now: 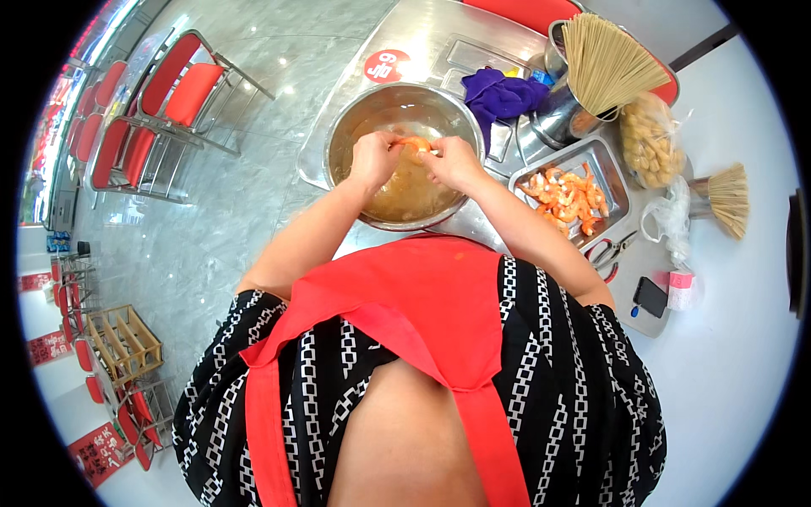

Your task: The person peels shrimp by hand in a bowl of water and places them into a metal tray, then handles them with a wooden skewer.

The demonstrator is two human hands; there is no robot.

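Over a large steel basin (472,120) of brownish, cloudy water, both of my hands hold one orange shrimp (416,144). My left hand (375,158) pinches its left end between thumb and fingers. At its other end is my right hand (451,161), with the fingertips closed on the shrimp and a small white bit beside them. Whether shell is still on the shrimp cannot be made out. To the right of the basin, a rectangular steel tray (619,177) holds a pile of orange shrimp (564,196).
Beside the tray lie red-handled scissors (609,253). A purple cloth (504,95) is behind the basin's right side. Bundled skewers (608,63) stand in a steel container, near a bag of yellowish pieces (652,142). A phone (651,296) rests at the table's near right corner.
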